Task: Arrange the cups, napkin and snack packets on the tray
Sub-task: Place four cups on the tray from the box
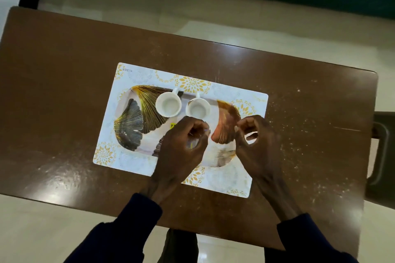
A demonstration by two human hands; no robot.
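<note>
Two cups (168, 104) at tray (128, 132) far edge; left hand (181, 145) curled on something unclear, right hand (256, 141) pinched, apparently empty; napkin, packets unseen.

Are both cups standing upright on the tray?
Yes. Both white cups stand mouth-up side by side at the far edge of the tray, their hollow insides visible.

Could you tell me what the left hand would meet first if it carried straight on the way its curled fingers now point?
Most likely the nearer white cup: the left hand hovers over the tray, its knuckles aimed away from the person, just short of that cup's rim. Its height above the tray is unclear, so it might pass over it.
</note>
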